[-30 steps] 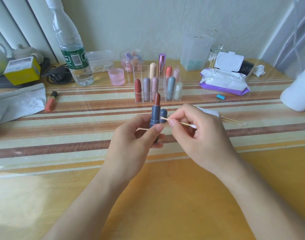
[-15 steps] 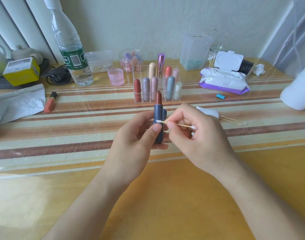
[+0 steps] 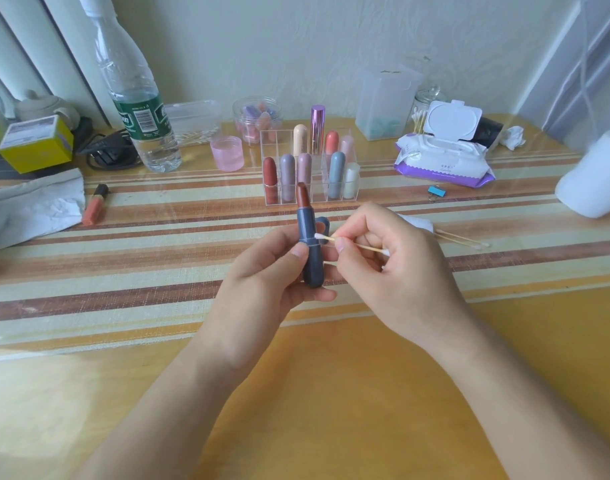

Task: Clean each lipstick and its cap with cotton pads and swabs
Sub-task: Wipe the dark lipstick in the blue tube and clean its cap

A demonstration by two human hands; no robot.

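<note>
My left hand (image 3: 262,271) grips the lipstick (image 3: 308,244) upright, just before the clear rack (image 3: 310,168); my right hand (image 3: 386,261) pinches the swab (image 3: 345,242), tip on the seam. I'd press lightly, turning slowly.

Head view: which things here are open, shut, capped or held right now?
Blue-grey lipstick tube: uncapped, upright, gripped by left hand.
Wooden cotton swab: pinched by right hand, tip on tube.
Blue-grey cap: off, behind tube.
White wet-wipe pack: lid flipped open.
Clear plastic water bottle: capped, upright.
</note>
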